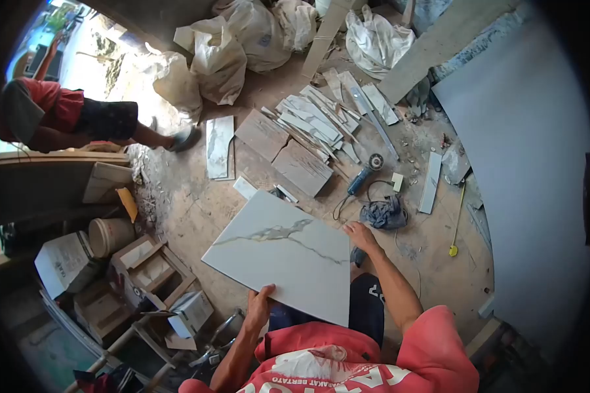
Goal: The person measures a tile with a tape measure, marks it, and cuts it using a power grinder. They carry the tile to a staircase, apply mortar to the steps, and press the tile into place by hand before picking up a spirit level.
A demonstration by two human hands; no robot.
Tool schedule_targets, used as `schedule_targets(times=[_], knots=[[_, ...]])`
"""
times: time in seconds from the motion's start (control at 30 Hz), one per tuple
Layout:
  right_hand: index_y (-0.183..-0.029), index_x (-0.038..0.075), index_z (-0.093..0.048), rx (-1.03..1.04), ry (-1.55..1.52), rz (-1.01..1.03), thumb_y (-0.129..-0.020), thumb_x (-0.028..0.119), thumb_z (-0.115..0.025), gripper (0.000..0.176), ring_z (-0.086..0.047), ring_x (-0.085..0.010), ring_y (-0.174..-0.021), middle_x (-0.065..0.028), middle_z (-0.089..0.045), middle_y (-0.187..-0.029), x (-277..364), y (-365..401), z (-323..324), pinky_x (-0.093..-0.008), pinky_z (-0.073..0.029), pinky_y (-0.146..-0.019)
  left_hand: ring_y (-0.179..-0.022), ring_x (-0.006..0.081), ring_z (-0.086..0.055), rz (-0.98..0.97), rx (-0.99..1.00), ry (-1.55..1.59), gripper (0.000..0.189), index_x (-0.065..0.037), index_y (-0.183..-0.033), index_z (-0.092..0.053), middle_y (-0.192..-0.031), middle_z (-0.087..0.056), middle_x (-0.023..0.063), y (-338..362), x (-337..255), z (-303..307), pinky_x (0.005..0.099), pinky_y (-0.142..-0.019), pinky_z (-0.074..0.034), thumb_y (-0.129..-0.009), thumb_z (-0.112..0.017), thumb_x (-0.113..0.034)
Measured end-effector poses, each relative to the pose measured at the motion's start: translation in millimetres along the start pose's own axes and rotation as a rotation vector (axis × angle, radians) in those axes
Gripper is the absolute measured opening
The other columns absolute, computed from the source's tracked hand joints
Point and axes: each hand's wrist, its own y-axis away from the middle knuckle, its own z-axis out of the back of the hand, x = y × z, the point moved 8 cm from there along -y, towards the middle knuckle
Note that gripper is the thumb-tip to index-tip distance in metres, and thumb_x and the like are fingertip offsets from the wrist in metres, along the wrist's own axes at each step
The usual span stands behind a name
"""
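Little legible print, only on a shirt

White letters run upside down on the red shirt (pixel 432 354), cut off by the frame's edge; roughly "AKAT BERSAT" can be read. Print on the white box (pixel 62 262) and a blue mark on a sack (pixel 263 40) are too small to read.

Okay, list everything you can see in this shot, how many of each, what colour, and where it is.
large tile: one, white with grey veins, held over the floor
angle grinder: one, blue, on the floor beyond the tile
cloth: one, dark grey, beside the grinder
tile offcuts: many, grey and white, piled top centre
sacks: several, white, top
bucket: one, cream, left
cardboard boxes: several, brown and white, lower left
other person: one, red top, upper left
left hand: grips the tile's near edge
right hand: holds the tile's far corner
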Motion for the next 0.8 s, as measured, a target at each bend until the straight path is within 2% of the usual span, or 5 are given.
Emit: schedule_targets(times=[0.13,0.23,0.33,0.5,0.8], knots=[[-0.111,0.003,-0.054,-0.012,0.152,0.236,-0.087,0.053,-0.039,0.057,-0.052,-0.0343,-0.106,-0.0184,-0.057,-0.109,106.5,-82.0,-48.5,-0.0371,-0.040,-0.090,-0.095,0.0281,-0.055,0.044,-0.030,-0.076,0.047,0.004,-0.117,-0.039,-0.106,-0.052,0.0162,-34.2,-65.5,41.5,0.0413,-0.081,-0.047,-0.076,-0.054,-0.011],[-0.109,-0.002,-0.053,0.181,0.142,0.186,-0.088,0.052,-0.036,0.060,-0.053,-0.0355,-0.103,-0.0198,-0.057,-0.107,80.0,-98.6,-64.8,-0.0388,-0.041,-0.087,-0.093,0.0279,-0.056,0.139,0.002,-0.097,0.045,0.005,-0.115,-0.041,-0.104,-0.053,0.0157,-57.8,-64.7,59.9,0.0407,-0.081,-0.047,-0.075,-0.054,-0.010],[-0.112,0.001,-0.054,-0.043,0.025,0.199,-0.089,0.050,-0.038,0.057,-0.053,-0.0270,-0.106,-0.0167,-0.056,-0.112,53.4,-136.3,-63.7,-0.0342,-0.040,-0.087,-0.091,0.0279,-0.057,0.163,0.033,-0.139,0.047,0.004,-0.115,-0.043,-0.103,-0.054,0.0156,-95.3,-64.5,71.5,0.0402,-0.081,-0.046,-0.072,-0.056,-0.011],[-0.071,-0.003,-0.060,-0.137,0.119,-0.050,-0.085,0.058,-0.037,0.067,-0.059,-0.0349,-0.073,-0.0255,-0.059,-0.074,-6.9,-234.6,-86.0,-0.0419,-0.043,-0.064,-0.089,0.0290,-0.058,0.206,-0.010,-0.153,0.052,0.006,-0.115,-0.044,-0.100,-0.056,0.0163,-192.5,-55.2,85.7,0.0384,-0.079,-0.047,-0.070,-0.059,-0.017],[-0.075,-0.001,-0.064,-0.683,0.322,0.160,-0.088,0.053,-0.035,0.063,-0.058,-0.0389,-0.068,-0.0215,-0.060,-0.070,32.6,-394.6,18.7,-0.0429,-0.044,-0.058,-0.123,0.0304,-0.034,-0.155,-0.109,0.257,0.081,-0.003,-0.136,-0.019,-0.136,-0.029,0.0185,-511.2,15.4,52.9,0.0423,-0.101,-0.030,-0.085,-0.028,-0.064]])
